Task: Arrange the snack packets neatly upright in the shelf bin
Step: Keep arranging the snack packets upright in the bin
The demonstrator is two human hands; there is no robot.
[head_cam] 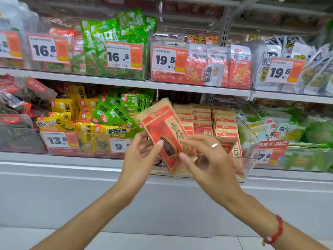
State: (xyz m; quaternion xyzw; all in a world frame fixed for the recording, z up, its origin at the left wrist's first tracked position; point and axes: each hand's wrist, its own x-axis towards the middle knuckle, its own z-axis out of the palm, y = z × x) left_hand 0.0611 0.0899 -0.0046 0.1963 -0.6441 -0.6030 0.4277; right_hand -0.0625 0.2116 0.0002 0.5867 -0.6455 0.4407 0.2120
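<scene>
Both bare forearms rise from the lower corners and converge toward the centre. The left hand [139, 156] is raised with its palm turned inward, fingers curled and thumb pressed forward in a pinch. The right hand [207, 159] faces it with the back of the hand toward the camera, fingers spread and bent, a ring on one finger and a red beaded bracelet at the wrist.
</scene>
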